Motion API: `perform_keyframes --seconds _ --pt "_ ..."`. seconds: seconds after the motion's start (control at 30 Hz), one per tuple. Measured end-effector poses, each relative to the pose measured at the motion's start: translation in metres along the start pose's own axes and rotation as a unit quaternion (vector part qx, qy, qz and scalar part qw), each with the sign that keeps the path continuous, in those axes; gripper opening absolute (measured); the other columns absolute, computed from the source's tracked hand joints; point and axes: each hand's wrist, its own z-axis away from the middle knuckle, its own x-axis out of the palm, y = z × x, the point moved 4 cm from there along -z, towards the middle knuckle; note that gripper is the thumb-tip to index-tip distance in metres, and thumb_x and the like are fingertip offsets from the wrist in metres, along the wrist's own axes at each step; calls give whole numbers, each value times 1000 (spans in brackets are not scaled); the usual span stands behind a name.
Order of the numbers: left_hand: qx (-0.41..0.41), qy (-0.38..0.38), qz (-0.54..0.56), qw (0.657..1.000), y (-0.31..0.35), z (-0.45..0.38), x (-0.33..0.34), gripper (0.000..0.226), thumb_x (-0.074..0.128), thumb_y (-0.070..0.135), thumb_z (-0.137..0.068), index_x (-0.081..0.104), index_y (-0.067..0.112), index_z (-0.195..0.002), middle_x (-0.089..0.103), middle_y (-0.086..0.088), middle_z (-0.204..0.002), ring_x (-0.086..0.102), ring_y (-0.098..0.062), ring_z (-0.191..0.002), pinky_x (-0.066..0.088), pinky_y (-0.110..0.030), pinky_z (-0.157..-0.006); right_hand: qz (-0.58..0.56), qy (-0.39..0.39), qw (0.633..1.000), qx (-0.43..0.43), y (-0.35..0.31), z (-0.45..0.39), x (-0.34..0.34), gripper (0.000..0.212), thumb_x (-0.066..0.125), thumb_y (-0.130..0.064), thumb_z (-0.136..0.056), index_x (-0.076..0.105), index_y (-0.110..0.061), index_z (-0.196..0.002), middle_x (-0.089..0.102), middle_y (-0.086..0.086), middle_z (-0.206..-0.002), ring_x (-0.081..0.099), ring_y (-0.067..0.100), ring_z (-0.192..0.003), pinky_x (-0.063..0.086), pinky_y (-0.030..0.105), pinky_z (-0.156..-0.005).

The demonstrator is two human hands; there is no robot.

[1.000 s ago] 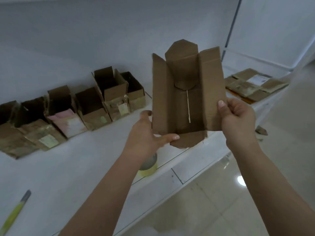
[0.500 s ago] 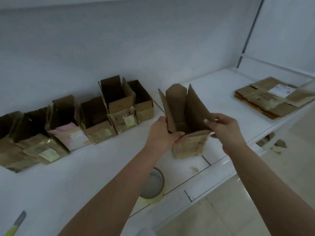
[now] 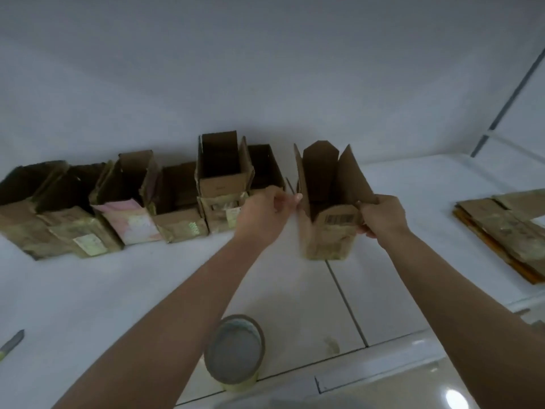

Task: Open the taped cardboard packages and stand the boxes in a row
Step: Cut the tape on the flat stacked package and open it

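Boxes (image 3: 177, 202), opened, stand in a row. Both hands, left hand (image 3: 265, 214) and right hand (image 3: 380, 216), grip another box (image 3: 330, 219) at its end. Flat packages (image 3: 501, 225) remain.

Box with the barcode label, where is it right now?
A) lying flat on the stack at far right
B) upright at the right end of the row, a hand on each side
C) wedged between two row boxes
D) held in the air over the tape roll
B: the barcode box stands upright on the white counter, right of the row of opened boxes, with the left hand at its left flap and the right hand gripping its right side.
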Motion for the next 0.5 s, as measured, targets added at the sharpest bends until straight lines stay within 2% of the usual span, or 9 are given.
perform_keyframes --seconds 0.1,0.23,0.3,0.37,0.5 --pt "61 110 -143 982 -4 -14 -27 23 49 42 -99 61 24 -106 65 7 -89 62 -11 -79 54 -29 -66 -23 -32 999 12 -9 -33 10 5 57 -14 -93 61 -12 -91 66 15 -77 65 32 -58 49 30 -48" --pt "130 205 -292 925 -8 -19 -39 19 58 24 -94 65 18 -111 65 -2 -105 59 -23 -96 48 -31 -60 -105 -98 989 46 -25 -64 31 11 62 -11 -92 65 -8 -103 66 14 -91 67 28 -76 58 35 -59" --pt "109 231 -314 915 -12 -21 -44 30 68 21 -88 64 15 -117 61 -7 -115 59 -28 -102 47 -32 -59 -124 -122 983 51 -32 -75 40 15 60 -5 -91 64 -6 -106 66 15 -92 67 28 -76 56 33 -55" --pt "82 248 -312 914 -17 -22 -48 37 71 17 -84 63 12 -120 59 -11 -121 60 -32 -104 52 -37 -60 -128 -139 981 50 -40 -84 47 20 56 -1 -91 62 -4 -110 65 15 -90 67 28 -71 56 35 -57" --pt "43 227 -300 925 -21 -26 -47 36 65 7 -87 63 12 -123 62 -10 -114 60 -33 -104 57 -44 -65 -128 -143 980 47 -49 -94 60 23 55 -11 -98 58 -6 -120 61 12 -85 64 26 -66 59 38 -65"
